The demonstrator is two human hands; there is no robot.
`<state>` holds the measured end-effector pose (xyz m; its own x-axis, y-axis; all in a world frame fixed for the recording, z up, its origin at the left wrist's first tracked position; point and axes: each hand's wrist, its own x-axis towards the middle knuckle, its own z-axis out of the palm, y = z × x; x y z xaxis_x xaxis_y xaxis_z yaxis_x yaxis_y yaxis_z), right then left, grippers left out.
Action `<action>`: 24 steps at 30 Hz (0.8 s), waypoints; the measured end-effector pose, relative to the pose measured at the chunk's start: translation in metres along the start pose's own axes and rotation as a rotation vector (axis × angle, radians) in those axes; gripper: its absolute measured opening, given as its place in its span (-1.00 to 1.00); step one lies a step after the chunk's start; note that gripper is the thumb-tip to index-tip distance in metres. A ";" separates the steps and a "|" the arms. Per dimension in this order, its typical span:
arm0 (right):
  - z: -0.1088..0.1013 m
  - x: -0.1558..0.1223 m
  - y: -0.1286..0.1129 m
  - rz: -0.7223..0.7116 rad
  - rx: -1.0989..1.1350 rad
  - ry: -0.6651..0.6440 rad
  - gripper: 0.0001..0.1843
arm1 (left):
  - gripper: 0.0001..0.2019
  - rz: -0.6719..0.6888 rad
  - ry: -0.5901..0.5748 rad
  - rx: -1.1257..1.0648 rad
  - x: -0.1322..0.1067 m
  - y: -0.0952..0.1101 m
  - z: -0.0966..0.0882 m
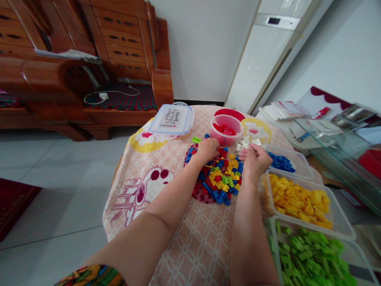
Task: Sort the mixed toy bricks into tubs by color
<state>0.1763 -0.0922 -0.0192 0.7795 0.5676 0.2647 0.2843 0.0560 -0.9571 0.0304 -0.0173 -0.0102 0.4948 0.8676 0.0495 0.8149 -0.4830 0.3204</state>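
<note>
Bare forearms [175, 202] are framing multicoloured plastic bricks [219, 185]. Half-curled left hand [208, 150] and right hand [256, 159], grips unclear, should be picking singly.

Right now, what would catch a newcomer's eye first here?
Probably the mixed pile of coloured bricks on the tablecloth, with the left hand at its far side and the right hand at its right. Next come the yellow bricks and green bricks in clear tubs to the right, and the pink bowl of red bricks beyond the pile.

Tablecloth [193, 246]: soft, even daylight-like brightness
Bench [127, 31]: glossy highlights, dim shadow beneath
Cabinet [264, 51]: pale reflections
Edges: stretched, slightly soft
</note>
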 end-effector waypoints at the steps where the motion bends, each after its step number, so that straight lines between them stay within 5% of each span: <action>1: 0.000 -0.001 -0.001 0.000 0.009 -0.006 -0.55 | -0.79 0.004 -0.006 0.004 0.000 0.001 0.000; 12: 0.001 -0.002 0.000 -0.034 -0.009 -0.084 -0.62 | -0.77 -0.009 0.013 -0.066 0.000 -0.003 -0.001; 24: 0.007 -0.011 0.000 -0.071 -0.125 -0.475 -0.56 | -0.83 0.131 -0.008 -0.656 0.002 -0.011 -0.014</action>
<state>0.1638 -0.0930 -0.0228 0.4233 0.8795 0.2177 0.4149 0.0254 -0.9095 0.0180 -0.0082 -0.0005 0.5811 0.8048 0.1210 0.3965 -0.4099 0.8214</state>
